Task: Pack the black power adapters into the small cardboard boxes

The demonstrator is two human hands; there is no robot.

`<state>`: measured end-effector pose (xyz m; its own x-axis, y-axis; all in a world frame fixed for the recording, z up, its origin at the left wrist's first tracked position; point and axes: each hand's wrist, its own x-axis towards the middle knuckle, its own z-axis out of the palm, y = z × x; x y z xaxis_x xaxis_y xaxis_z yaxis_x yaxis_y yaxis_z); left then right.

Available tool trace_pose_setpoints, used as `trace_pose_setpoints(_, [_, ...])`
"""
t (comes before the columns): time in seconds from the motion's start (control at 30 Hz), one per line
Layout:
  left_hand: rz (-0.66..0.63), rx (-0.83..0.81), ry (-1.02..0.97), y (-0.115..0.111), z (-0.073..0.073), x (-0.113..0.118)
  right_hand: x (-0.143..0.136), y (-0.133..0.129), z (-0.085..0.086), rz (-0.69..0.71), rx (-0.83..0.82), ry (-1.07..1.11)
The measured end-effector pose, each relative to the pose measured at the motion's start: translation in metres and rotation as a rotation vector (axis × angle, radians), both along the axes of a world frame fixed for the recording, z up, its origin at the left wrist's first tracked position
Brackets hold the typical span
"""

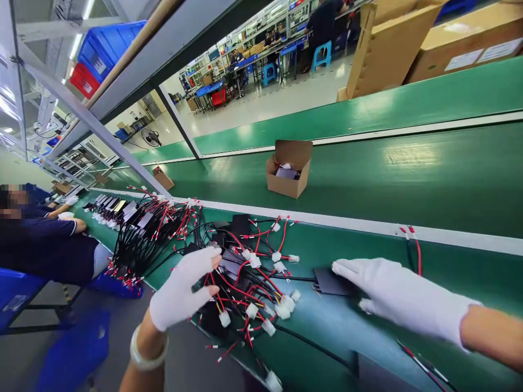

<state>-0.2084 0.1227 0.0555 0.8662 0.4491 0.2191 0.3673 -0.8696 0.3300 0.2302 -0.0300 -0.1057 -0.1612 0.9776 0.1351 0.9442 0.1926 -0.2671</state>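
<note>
My left hand [188,286], in a white glove with bare fingertips, is at the left side of a tangled pile of cables [253,288] with red and black wires and white connectors. Its thumb and fingers are apart, and nothing shows between them. On the right, my right hand [382,286], also gloved, lies with outstretched fingers over the edge of a flat black module [333,281] on the green bench. A black cable runs from that module toward the pile. Another dark module [379,375] sits at the bottom edge.
An open cardboard box [288,182] stands on the green conveyor [368,179] behind a white rail [351,220]. More bundled cables [143,223] lie at the left, near a seated person in dark clothes. Loose red and black wire ends are near my right forearm.
</note>
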Motion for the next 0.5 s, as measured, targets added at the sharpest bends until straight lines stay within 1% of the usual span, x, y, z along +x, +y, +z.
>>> trace_pose_setpoints(0.03, [0.035,-0.014,-0.015,-0.014,-0.007,-0.009,-0.007,-0.006,-0.014,0.022,-0.001,-0.063])
trace_pose_setpoints(0.07, [0.063,-0.026,-0.039,-0.026,-0.014,-0.015,-0.012,-0.01,-0.025,0.014,0.005,-0.096])
trace_pose_setpoints(0.1, [0.088,-0.032,-0.069,-0.037,-0.02,-0.02,-0.017,-0.011,-0.03,-0.014,0.015,-0.096])
trace_pose_setpoints(0.13, [0.114,-0.032,-0.104,-0.045,-0.025,-0.023,-0.02,-0.012,-0.032,-0.048,0.025,-0.069])
trace_pose_setpoints(0.23, [0.214,0.009,-0.198,-0.061,-0.036,-0.03,-0.023,-0.018,-0.025,-0.07,0.033,0.024])
trace_pose_setpoints(0.33, [0.324,0.06,-0.229,-0.068,-0.044,-0.037,-0.019,-0.025,-0.019,-0.048,0.102,0.027])
trace_pose_setpoints(0.4, [0.369,0.088,-0.243,-0.07,-0.052,-0.039,-0.015,-0.023,-0.02,-0.045,0.145,0.013])
trace_pose_setpoints(0.5, [0.405,0.114,-0.266,-0.075,-0.066,-0.037,-0.013,-0.011,-0.022,-0.088,0.114,0.011])
